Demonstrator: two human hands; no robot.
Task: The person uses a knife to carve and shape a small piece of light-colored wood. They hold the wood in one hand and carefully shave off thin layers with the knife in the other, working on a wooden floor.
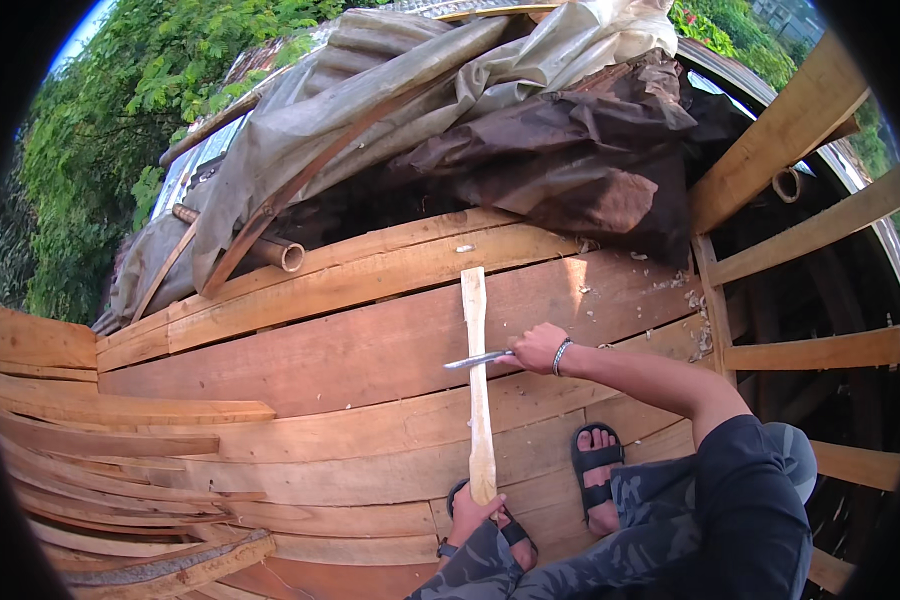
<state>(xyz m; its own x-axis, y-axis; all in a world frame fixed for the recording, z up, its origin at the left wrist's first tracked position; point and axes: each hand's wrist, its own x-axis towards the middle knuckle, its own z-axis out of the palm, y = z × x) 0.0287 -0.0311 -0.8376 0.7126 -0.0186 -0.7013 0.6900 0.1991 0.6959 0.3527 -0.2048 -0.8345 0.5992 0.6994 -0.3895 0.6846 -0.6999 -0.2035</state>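
i judge the wooden slat (pixel 478 420) light, stiff; my left hand (pixel 470 514) sensibly grips its near end, right hand (pixel 537 349) the knife (pixel 477 359).

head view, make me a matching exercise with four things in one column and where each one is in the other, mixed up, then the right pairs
Things
1. knife
2. pale wooden piece
3. bracelet
4. bamboo pole at the left

Places
A. around the wrist of the right hand
B. hollow end showing beside the grey sheet
C. held near its lower end by the left hand
D. held in the right hand

Right pairs: 1-D, 2-C, 3-A, 4-B
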